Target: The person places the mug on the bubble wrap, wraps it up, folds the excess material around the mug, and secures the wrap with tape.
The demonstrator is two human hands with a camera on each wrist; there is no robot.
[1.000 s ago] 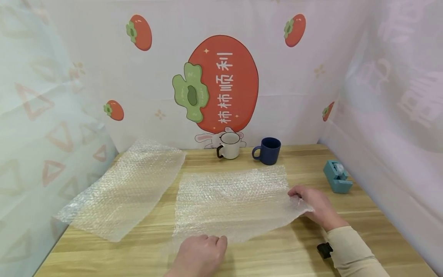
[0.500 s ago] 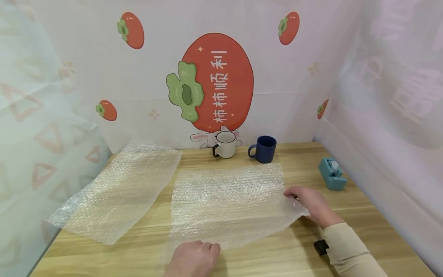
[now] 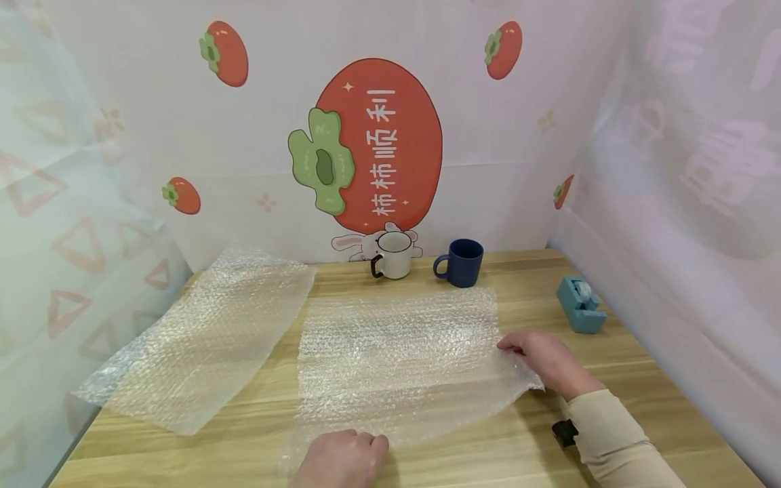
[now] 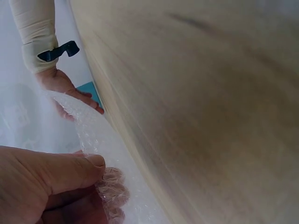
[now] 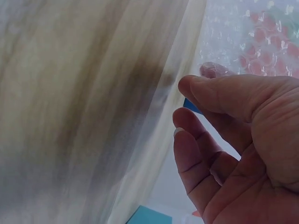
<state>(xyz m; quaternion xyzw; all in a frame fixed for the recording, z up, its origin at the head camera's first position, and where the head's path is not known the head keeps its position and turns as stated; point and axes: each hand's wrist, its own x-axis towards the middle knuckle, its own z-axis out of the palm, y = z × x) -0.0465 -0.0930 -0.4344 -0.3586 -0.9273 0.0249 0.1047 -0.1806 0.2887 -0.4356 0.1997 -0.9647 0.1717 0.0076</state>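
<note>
A sheet of clear bubble wrap (image 3: pixel 396 359) lies across the middle of the wooden table, its right near corner lifted a little. At its near left edge is my left hand (image 3: pixel 344 461); the left wrist view shows the thumb (image 4: pixel 77 170) on one face of the wrap and the fingers behind it, seen through the bubbles. My right hand (image 3: pixel 552 362) pinches the sheet's right edge. In the right wrist view, the thumb (image 5: pixel 233 93) and a fingertip behind the film meet at the wrap, while the other fingers are loosely curled.
A second bubble wrap sheet (image 3: pixel 207 339) lies on the left, overhanging the table's edge. Against the back wall stand a white mug (image 3: pixel 395 256) with a black handle and a dark blue mug (image 3: pixel 465 263). A teal tape dispenser (image 3: pixel 581 305) sits at the right.
The head view has shifted slightly, so the scene sits further left. The lifted right corner of the sheet has come down a little. Both hands keep their places on the wrap.
</note>
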